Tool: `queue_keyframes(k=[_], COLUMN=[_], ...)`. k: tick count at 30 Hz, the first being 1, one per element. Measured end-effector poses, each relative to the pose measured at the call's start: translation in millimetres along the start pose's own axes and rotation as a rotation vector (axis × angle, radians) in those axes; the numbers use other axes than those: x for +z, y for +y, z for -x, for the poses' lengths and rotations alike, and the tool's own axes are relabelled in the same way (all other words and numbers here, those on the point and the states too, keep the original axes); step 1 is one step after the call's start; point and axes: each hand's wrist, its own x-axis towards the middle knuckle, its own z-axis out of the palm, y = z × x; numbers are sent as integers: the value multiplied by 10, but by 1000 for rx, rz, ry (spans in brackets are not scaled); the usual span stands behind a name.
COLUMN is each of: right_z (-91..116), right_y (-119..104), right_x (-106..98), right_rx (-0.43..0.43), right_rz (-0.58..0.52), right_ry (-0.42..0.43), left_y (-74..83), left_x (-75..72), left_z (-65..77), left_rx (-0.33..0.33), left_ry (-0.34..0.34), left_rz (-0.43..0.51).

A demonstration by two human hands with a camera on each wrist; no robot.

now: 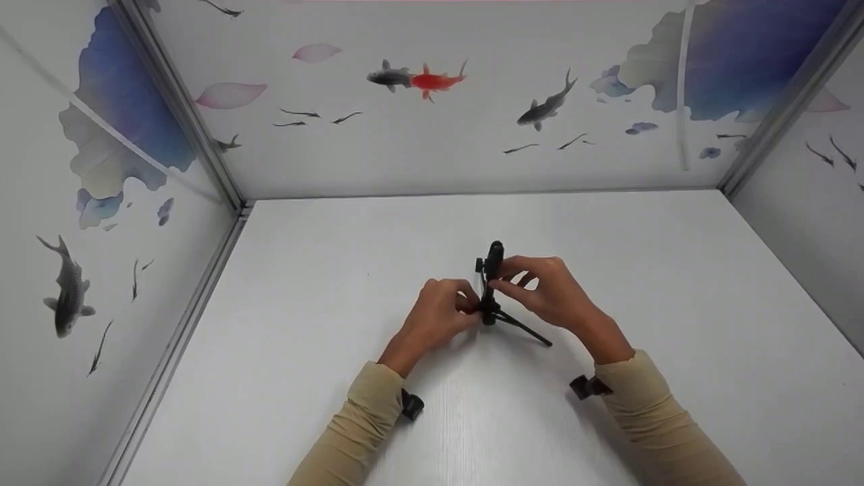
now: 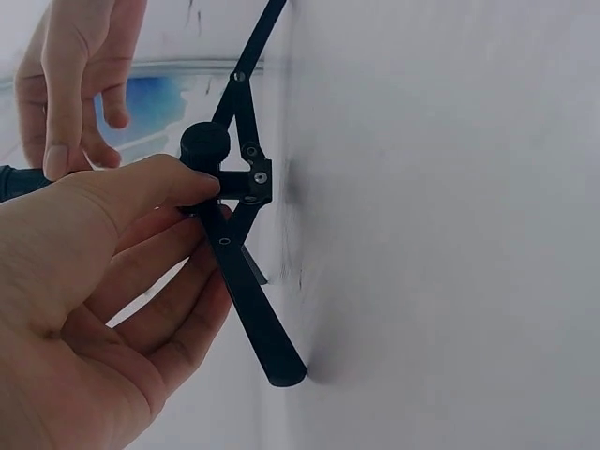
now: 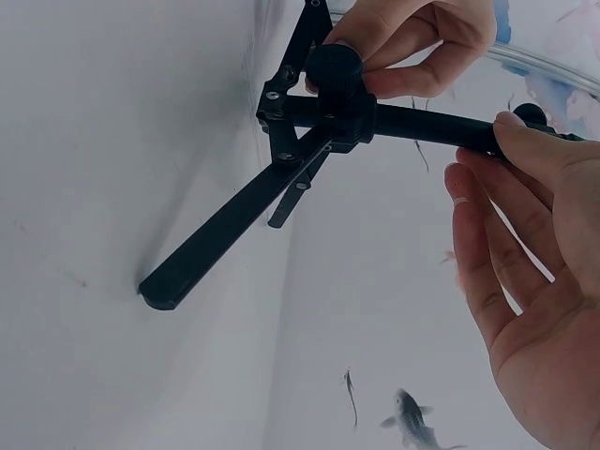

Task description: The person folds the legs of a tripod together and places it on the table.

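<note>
Steadying a black tripod at its collar looked to be the step in hand, perhaps to adjust it.

The left grip was clamped on the collar, its thumb at the round knob; the right grip, higher and to the right, pinched the column between thumb and fingers. The tripod stood upright between the two grips, with its spread legs reaching out below them to the white bench. The next move probably called for holding the column firm from above while the left thumb and fingers worked the knob, without letting the legs slide.
</note>
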Motion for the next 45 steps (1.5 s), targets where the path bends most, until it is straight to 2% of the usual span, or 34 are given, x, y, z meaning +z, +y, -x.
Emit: queue_keyframes(k=[10, 21, 25, 32, 38, 45], right_z=[8, -4, -6, 1, 5, -2], right_y=[7, -18, -49, -69, -69, -85], right_x=[-4, -34, -48, -65, -64, -70], right_rx=[7, -16, 3, 24, 25, 31], right_rz=[2, 25, 25, 17, 30, 26], right_ry=[-4, -1, -8, 36, 34, 26], left_y=[-12, 2, 5, 23, 26, 11], left_x=[16, -9, -16, -24, -17, -15], left_z=[15, 5, 6, 4, 11, 12], left_rx=[14, 61, 58, 54, 58, 77], left_ry=[10, 39, 31, 17, 22, 33], left_rz=[5, 42, 58, 32, 16, 48])
